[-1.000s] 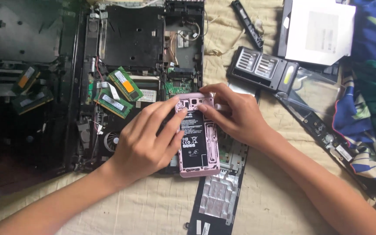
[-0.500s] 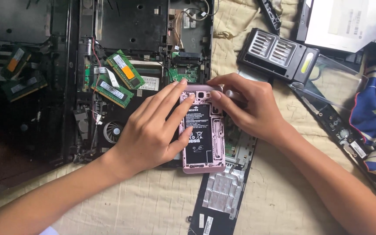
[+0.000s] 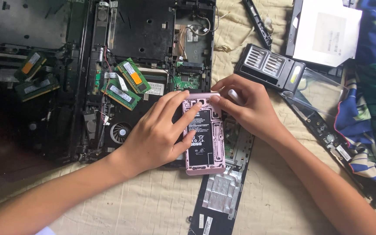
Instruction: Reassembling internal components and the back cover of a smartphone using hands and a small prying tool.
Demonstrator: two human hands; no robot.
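phone [image 3: 204, 139] left edge: under left hand [image 3: 155, 135] | forearms: cut off

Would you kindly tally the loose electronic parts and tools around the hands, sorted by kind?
Pink opened phone: 1
Green memory modules: 4
Black screwdriver bit case: 1
Cooling fan: 1
Silver optical drive: 1
Total: 8
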